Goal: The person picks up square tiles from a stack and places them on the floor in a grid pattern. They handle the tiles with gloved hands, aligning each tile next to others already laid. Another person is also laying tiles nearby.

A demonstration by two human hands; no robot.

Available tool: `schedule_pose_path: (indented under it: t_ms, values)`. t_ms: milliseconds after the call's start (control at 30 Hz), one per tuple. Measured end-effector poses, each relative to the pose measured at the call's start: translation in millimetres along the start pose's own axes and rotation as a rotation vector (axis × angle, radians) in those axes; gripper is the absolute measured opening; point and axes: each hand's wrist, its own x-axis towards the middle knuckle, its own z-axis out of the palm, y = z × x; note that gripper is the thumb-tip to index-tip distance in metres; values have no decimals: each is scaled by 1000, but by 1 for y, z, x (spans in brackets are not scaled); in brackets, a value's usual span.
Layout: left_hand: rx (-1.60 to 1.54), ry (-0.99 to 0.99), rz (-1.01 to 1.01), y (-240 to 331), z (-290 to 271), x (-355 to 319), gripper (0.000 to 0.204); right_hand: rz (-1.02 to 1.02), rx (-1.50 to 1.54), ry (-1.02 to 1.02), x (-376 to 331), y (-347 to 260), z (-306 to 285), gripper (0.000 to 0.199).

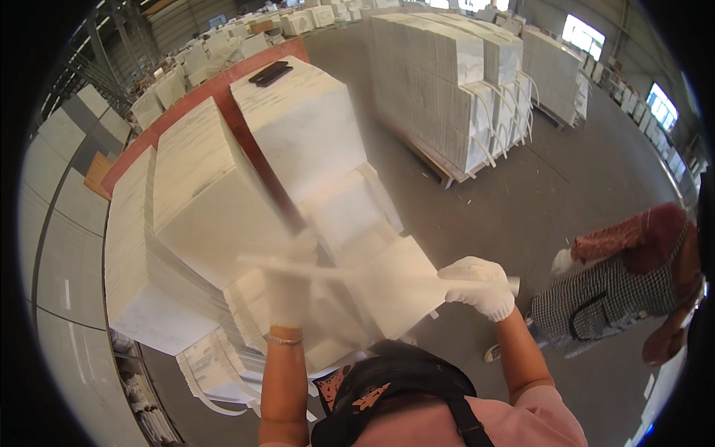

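My right hand (pixel 480 289), in a white knit glove, is closed round a long pale strip (pixel 328 273). One end of the strip pokes out past the right side of the glove. It stretches leftward across a white stone slab (pixel 402 287) in front of me. At the strip's other end is my left hand (pixel 289 290), also gloved. Motion smears its fingers, so their grip cannot be made out. Just beyond the hands stand white blocks of stacked stone tiles (pixel 216 201), some with pale straps round them.
A dark phone-like object (pixel 270 74) lies on a far stack (pixel 298 112). A red beam (pixel 179 119) runs behind the stacks. Strapped tile stacks (pixel 432 82) stand on a pallet (pixel 432 160) beyond. At right, close by, is another person (pixel 611 290) in a checked apron.
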Motion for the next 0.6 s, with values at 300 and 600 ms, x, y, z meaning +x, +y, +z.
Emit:
schedule_pose_path:
  t_ms: [300,600]
  values:
    - [-1025,-157,-143,72,25,-4,70,-458,-517,525,57,4,16,49]
    - [-1352,-411,-205,37,34,11,70,-206,-329,776,53,44,-2,54]
